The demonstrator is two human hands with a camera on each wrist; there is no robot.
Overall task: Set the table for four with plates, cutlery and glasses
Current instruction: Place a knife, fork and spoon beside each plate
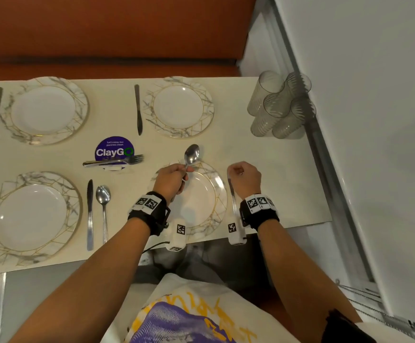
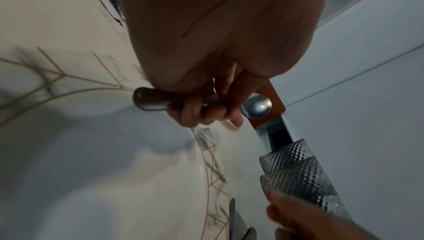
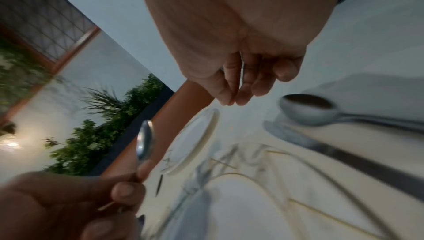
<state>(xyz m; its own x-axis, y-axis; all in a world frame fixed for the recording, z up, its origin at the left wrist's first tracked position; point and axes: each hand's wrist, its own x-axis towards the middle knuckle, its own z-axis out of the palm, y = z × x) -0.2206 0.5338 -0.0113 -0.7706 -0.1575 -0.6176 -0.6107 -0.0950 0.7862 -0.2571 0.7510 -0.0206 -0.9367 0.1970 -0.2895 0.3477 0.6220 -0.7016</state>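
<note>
Four marble-rimmed plates lie on the table. Over the near right plate (image 1: pixel 220 194), my left hand (image 1: pixel 176 178) pinches a spoon (image 1: pixel 192 153) by its handle, bowl pointing away; the same spoon (image 2: pixel 257 106) shows past my curled fingers (image 2: pixel 206 111). My right hand (image 1: pixel 238 170) hovers just right of that plate with loosely curled fingers (image 3: pixel 241 88), holding nothing. Below it, a knife (image 3: pixel 344 157) and a second spoon (image 3: pixel 309 109) lie side by side on the table. The head view shows only the knife (image 1: pixel 231 194); the second spoon is hidden under my wrist.
Several ribbed glasses (image 1: pixel 280 105) cluster at the far right corner by the wall. Forks (image 1: pixel 117 160) lie mid-table on a purple sticker. The near left plate (image 1: pixel 72 194) has a knife (image 1: pixel 90 214) and spoon (image 1: pixel 103 206). Both far plates have knives (image 1: pixel 138 108).
</note>
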